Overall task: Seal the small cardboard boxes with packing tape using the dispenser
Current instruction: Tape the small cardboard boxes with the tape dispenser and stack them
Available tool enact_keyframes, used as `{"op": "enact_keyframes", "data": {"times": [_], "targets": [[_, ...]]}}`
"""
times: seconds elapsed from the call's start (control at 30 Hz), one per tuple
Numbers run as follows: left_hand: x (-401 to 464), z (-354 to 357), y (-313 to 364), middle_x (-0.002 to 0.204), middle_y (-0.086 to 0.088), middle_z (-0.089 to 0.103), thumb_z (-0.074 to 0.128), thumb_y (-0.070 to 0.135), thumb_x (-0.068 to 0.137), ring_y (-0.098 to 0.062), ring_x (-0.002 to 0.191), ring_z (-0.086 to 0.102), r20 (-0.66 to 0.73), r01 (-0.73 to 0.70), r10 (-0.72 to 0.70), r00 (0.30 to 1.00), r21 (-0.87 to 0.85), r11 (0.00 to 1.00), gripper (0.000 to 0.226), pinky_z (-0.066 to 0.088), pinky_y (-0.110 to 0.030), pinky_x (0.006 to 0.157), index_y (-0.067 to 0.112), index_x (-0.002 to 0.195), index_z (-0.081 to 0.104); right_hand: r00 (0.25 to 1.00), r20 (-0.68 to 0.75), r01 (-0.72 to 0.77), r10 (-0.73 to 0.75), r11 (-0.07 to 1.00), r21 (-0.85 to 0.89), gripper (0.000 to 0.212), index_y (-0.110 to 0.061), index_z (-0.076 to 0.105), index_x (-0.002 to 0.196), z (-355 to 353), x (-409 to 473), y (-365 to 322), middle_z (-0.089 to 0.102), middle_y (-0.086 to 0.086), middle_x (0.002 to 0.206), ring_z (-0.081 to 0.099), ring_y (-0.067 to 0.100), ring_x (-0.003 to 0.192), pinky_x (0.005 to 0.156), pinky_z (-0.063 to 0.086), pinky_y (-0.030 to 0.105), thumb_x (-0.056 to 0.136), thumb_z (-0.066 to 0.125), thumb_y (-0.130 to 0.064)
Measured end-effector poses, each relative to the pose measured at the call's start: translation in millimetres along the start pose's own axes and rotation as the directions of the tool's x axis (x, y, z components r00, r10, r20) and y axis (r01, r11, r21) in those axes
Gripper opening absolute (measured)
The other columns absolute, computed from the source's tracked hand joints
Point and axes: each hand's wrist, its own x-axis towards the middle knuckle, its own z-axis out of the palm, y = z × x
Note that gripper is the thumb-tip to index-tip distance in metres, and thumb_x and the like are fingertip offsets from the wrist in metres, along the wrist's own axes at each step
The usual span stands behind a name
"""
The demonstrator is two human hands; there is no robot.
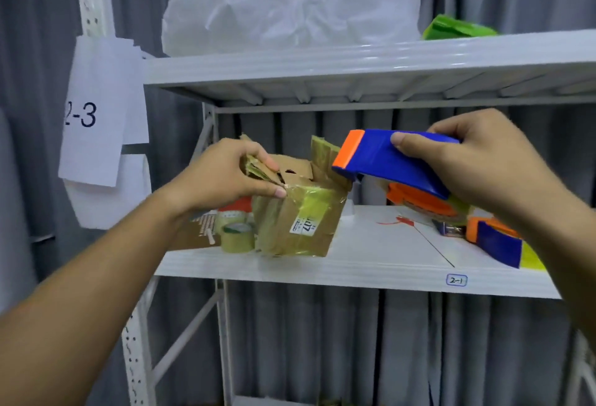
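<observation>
Hands point(225, 173) point(467, 160) hold box point(303, 212) and dispenser point(387, 160); tape roll point(237, 238) beside box.

box point(300, 212) on shelf point(371, 264), tape roll point(237, 238) just left of it, dispenser point(393, 164) held to its right, second dispenser point(496, 239) far right

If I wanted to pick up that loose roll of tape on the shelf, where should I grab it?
Probably from above, pinching across the roll of tape's outer wall. It lies flat, hole up, with the cardboard box close on its right, so side access looks cramped.
</observation>
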Motion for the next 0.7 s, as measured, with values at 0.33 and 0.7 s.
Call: {"op": "enact_keyframes", "data": {"times": [0.33, 0.7], "targets": [[75.9, 113.4, -3.7, 0.088, 0.018, 0.074, 0.090, 0.045, 0.054, 0.005, 0.078, 0.067, 0.065, 0.039, -0.028, 0.997, -0.180, 0.983, 0.046, 0.047, -0.008, 0.067, 0.031, 0.094, 0.072, 0.992, -0.098, -0.093, 0.077, 0.980, -0.177, 0.049, -0.011, 0.064, 0.059, -12.7, 32.6, 84.7, 0.058, 0.004, 0.050, 0.052, 0.010, 0.046, 0.045, 0.034, 0.025, 0.083, 0.061, -0.053], [115.6, 189.2, -8.7, 0.114, 0.014, 0.065, 0.077, 0.078, 0.056, -0.008, 0.096, 0.063, 0.077, 0.213, -0.213, 0.974, 0.007, 0.977, 0.077, 0.052, -0.032, 0.078, 0.033, 0.115, 0.054, 0.987, -0.021, -0.159, 0.158, 0.977, -0.144, 0.048, -0.017, 0.068, 0.063, 4.7, 57.9, 171.4, 0.066, 0.000, 0.057, 0.064, 0.014, 0.059, 0.055, 0.052, 0.036, 0.084, 0.059, -0.059]]}}
